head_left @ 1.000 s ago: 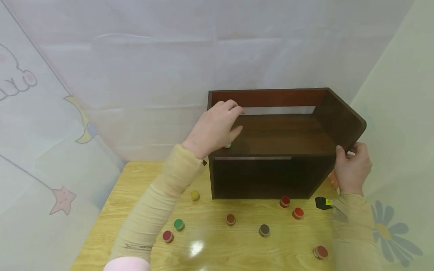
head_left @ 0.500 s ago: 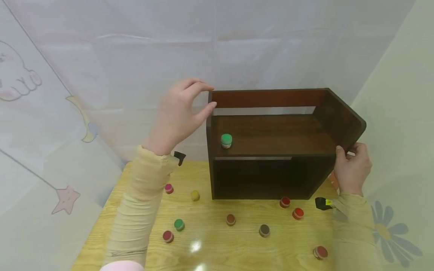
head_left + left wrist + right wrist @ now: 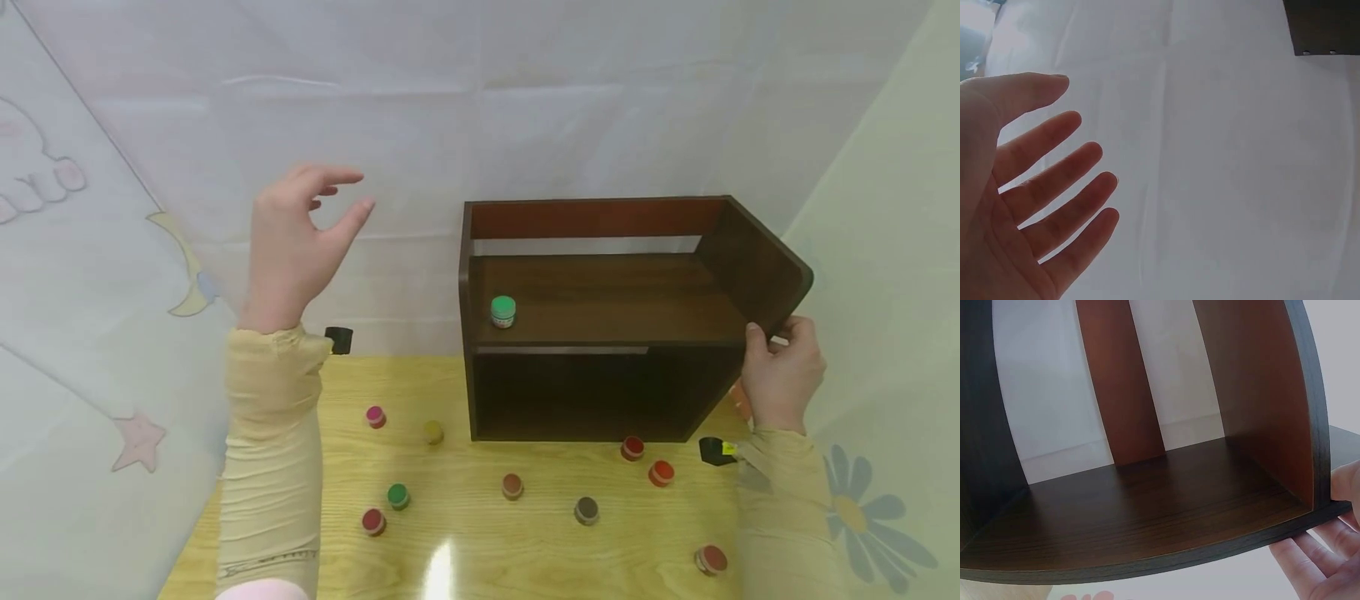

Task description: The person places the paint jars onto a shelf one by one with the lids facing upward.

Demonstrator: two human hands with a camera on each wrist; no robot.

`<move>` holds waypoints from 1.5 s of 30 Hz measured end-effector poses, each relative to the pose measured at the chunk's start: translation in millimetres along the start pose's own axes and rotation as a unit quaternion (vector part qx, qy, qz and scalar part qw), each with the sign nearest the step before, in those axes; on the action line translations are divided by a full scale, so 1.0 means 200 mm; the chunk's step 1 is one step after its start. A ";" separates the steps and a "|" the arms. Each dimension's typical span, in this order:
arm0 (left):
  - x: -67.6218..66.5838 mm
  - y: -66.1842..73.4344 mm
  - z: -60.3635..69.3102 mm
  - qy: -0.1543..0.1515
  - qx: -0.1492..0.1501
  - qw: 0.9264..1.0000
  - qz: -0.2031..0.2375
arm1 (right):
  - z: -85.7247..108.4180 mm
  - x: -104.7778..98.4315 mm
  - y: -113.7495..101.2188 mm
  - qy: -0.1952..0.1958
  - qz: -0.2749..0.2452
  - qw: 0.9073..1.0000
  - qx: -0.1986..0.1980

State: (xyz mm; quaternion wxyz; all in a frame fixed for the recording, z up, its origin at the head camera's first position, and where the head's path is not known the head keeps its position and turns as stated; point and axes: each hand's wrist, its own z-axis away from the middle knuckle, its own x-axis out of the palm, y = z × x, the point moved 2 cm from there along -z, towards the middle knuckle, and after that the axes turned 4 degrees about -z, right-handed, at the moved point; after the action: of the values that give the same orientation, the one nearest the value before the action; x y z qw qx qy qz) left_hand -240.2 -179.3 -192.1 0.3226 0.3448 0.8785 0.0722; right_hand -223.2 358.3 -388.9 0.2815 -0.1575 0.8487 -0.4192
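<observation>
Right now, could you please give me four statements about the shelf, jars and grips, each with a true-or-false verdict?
1. A green-lidded jar stands on the brown shelf. True.
2. Neither grip touches the brown shelf. False: the right grip holds its right side.
3. The left grip holds nothing. True.
4. Every jar is on the brown shelf. False: several, including the yellow jar, are on the table.

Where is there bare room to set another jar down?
Bare: the rack's upper board, from the green-lidded jar across to the right side panel; also the table between the brown jar and the dark green jar. Crowded: the lower right corner, where two red jars sit close. The right hand holds the rack's right side.
</observation>
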 end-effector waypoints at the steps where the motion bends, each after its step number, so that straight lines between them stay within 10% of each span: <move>1: 0.01 -0.03 0.01 -0.004 -0.011 1.000 0.000 | 0.00 0.00 0.00 0.000 0.001 1.000 0.001; 10: 0.21 -0.36 0.15 -0.128 -0.137 0.982 0.015 | 0.00 0.00 0.01 0.001 0.000 1.000 0.002; 19: 0.44 -0.71 0.45 -0.255 -0.226 0.940 0.011 | 0.00 0.00 0.00 -0.002 0.004 1.000 -0.003; 25: 0.61 -0.90 0.79 -0.340 -0.269 0.901 -0.029 | 0.01 0.01 0.01 -0.006 0.005 1.000 -0.003; 32: 0.72 -0.99 1.09 -0.347 -0.315 0.882 -0.049 | 0.01 0.02 0.02 -0.014 0.008 1.000 0.001; 45: 0.79 -0.93 1.28 -0.363 -0.351 0.861 -0.063 | 0.00 0.02 0.02 -0.008 0.000 1.000 0.003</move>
State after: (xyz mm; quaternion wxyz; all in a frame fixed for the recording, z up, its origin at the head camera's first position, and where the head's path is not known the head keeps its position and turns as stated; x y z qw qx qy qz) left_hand -274.0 -240.9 -538.2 0.7226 0.1545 0.6350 0.2254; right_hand -226.1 357.9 -393.9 0.2886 -0.1599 0.8450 -0.4208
